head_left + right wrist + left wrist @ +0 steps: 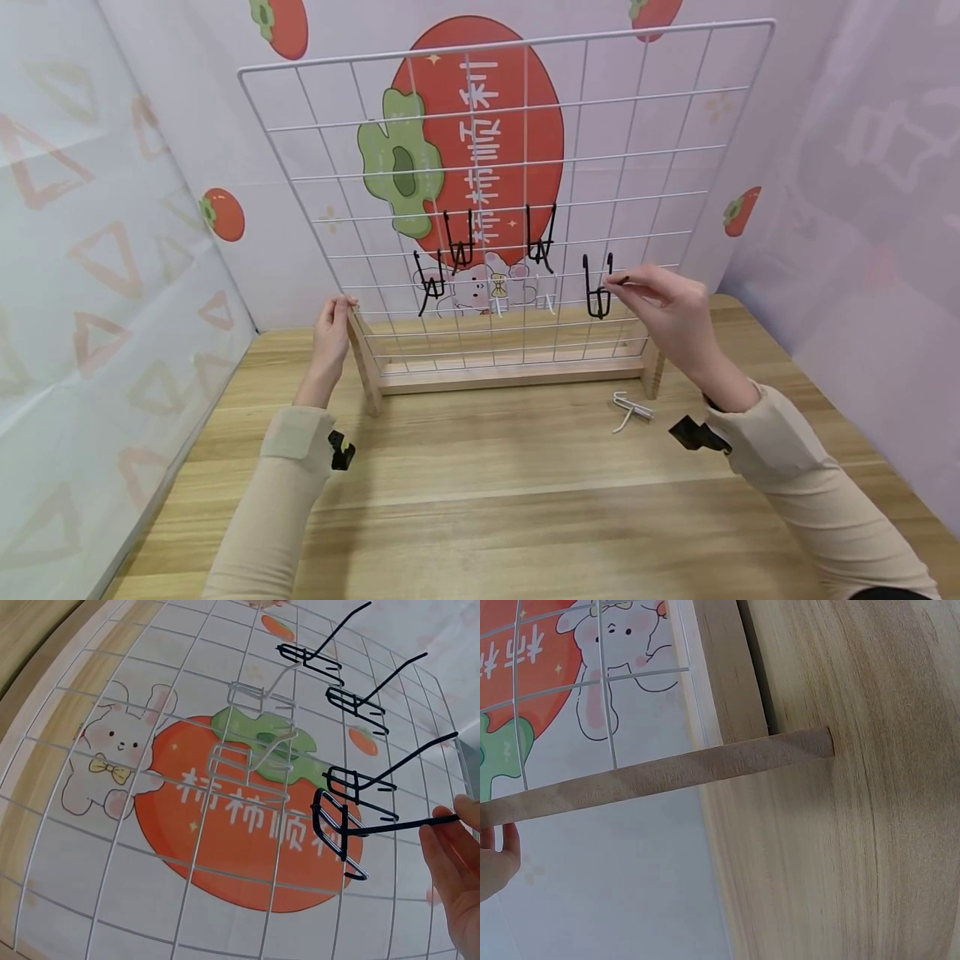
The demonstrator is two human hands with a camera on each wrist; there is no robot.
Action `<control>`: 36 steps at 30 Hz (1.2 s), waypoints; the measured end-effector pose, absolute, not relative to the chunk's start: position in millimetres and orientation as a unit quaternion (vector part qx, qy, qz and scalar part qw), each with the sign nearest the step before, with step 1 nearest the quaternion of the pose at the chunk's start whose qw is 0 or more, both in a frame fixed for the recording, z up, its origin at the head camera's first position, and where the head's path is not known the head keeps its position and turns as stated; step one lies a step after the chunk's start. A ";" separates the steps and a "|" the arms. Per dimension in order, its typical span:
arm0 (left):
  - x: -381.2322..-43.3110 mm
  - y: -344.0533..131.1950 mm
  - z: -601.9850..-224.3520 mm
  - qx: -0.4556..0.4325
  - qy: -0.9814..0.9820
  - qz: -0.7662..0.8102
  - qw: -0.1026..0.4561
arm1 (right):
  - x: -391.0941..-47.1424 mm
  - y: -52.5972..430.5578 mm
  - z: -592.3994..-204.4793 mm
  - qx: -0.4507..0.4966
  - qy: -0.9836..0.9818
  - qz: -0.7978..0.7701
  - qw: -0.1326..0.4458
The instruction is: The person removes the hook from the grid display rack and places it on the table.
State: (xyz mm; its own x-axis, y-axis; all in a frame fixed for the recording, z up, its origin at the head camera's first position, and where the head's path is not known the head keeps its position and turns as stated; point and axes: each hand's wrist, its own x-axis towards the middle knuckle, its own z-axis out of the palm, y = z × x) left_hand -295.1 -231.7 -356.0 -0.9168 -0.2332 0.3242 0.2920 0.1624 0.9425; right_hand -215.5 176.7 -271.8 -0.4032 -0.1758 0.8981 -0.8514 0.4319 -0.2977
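Observation:
In the head view, my right hand (667,312) pinches the prong of a black wire hook (597,302) between thumb and fingertips. The right wrist view shows this hook (330,825) in front of the white wire grid (600,154); whether it touches the wires I cannot tell. Three more black hooks (431,285) hang on the grid, along with two white hooks (498,304) lower down. My left hand (330,333) grips the upper end of the stand's left wooden leg (366,367). In the left wrist view only part of that hand (496,862) shows, below the leg.
A white hook (633,408) lies on the wooden table (495,500) in front of the stand's right leg (652,371). A wooden crossbar (510,372) joins the legs. Behind the grid hangs a printed backdrop (300,208), with pale walls at both sides.

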 end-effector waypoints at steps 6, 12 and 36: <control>-294.4 -232.4 -356.4 -0.022 -0.739 -0.642 0.201 | -212.2 178.0 -277.4 0.353 -0.735 0.395 0.424; -295.1 -232.8 -356.7 -0.020 -0.739 -0.642 0.201 | -210.3 179.9 -283.8 0.358 -0.736 0.395 0.417; -294.0 -234.6 -357.6 -0.028 -0.743 -0.641 0.190 | -208.4 180.0 -310.5 0.382 -0.742 0.396 0.382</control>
